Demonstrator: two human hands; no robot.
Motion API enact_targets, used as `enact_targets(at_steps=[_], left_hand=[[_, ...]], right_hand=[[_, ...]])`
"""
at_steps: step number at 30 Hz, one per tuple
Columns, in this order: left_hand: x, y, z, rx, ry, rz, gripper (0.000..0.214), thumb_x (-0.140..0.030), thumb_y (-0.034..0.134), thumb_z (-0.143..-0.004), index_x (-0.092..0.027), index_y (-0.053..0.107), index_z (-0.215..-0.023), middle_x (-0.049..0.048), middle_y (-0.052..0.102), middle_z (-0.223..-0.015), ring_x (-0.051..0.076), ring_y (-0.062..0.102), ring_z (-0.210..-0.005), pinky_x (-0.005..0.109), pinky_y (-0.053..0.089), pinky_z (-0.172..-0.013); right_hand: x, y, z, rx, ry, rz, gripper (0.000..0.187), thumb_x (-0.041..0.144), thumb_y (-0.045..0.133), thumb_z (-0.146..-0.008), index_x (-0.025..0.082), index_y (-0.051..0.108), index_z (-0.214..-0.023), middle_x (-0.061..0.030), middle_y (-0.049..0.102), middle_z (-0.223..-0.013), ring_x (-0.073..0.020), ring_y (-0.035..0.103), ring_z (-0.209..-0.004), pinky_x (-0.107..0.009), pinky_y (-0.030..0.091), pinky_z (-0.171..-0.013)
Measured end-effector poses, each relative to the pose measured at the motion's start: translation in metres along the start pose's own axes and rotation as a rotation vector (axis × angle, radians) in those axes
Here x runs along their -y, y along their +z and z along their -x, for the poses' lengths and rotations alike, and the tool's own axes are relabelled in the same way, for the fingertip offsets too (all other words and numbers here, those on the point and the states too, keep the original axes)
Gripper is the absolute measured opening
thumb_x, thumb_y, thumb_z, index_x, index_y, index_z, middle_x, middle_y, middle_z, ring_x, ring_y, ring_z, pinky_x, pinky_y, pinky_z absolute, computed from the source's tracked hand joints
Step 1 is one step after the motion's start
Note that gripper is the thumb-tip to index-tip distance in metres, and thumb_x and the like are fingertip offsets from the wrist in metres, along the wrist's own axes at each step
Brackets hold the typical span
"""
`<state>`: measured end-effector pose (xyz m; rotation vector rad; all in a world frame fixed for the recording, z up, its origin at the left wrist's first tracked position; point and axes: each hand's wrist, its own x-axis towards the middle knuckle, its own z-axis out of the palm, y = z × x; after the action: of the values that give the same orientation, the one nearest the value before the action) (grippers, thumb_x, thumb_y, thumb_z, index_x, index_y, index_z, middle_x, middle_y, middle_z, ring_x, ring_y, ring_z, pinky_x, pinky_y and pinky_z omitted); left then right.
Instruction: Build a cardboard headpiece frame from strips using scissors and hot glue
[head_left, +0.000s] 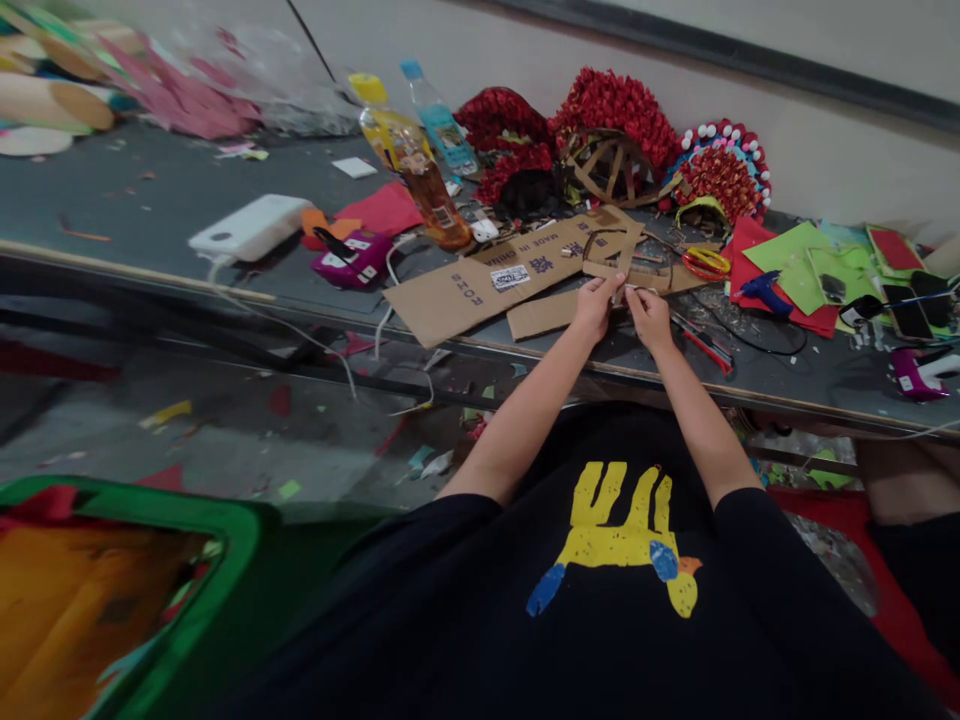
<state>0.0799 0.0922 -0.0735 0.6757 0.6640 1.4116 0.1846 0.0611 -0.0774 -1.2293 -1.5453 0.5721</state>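
Observation:
My left hand (595,306) is closed at the front of the workbench, its fingers pinching a narrow cardboard strip (628,248) near its lower end. Close beside it, my right hand (648,318) is also closed, thumb and finger pinched at that same end; what lies between those fingertips is too small to make out. The strip appears to join a curved cardboard frame, partly hidden by my hands. Behind and left lies a long printed cardboard piece (472,298), and a plain cardboard piece (541,316) is beside my left hand. A red-handled tool (705,345) lies right of my right hand.
Two bottles, one of amber drink (427,185) and one blue-capped (446,125), stand behind. Red ruffled headpieces (615,110) line the wall. Yellow-red scissors (706,263), a blue tool (765,292) and coloured sheets lie right. A white power bank (251,228) trails a cable off the edge. A green bin (247,520) stands lower left.

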Motion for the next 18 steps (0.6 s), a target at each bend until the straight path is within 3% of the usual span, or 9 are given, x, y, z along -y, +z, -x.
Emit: enact_targets(at_steps=[3,9,18], left_hand=[[-0.001,0.0,0.001,-0.01,-0.007,-0.009,0.038,-0.031,0.083,-0.063,-0.016,0.05,-0.052,-0.0062,0.053,-0.049,0.006,0.05,-0.046,0.021,0.038,-0.052],[0.002,-0.001,-0.001,0.026,0.001,-0.014,0.036,-0.038,0.083,-0.06,-0.017,0.054,-0.056,-0.0041,0.057,-0.052,0.009,0.052,-0.047,0.024,0.037,-0.047],[0.005,-0.006,-0.007,0.001,0.018,0.029,0.037,-0.038,0.082,-0.06,-0.017,0.052,-0.057,-0.0054,0.054,-0.052,0.008,0.051,-0.048,0.022,0.039,-0.051]], right_hand=[[-0.002,0.003,-0.002,0.01,0.045,-0.119,0.044,0.062,0.05,-0.08,0.022,0.063,-0.072,0.001,0.06,-0.069,-0.0133,0.053,-0.066,-0.027,0.044,-0.069],[-0.007,0.005,-0.011,0.052,0.318,-0.398,0.045,0.065,0.058,-0.072,0.02,0.063,-0.074,0.0012,0.06,-0.065,-0.0125,0.055,-0.061,-0.027,0.043,-0.059],[0.004,-0.005,-0.011,0.165,0.407,-0.66,0.027,0.045,0.053,-0.078,0.02,0.063,-0.076,-0.0003,0.065,-0.074,-0.011,0.056,-0.062,-0.024,0.045,-0.058]])
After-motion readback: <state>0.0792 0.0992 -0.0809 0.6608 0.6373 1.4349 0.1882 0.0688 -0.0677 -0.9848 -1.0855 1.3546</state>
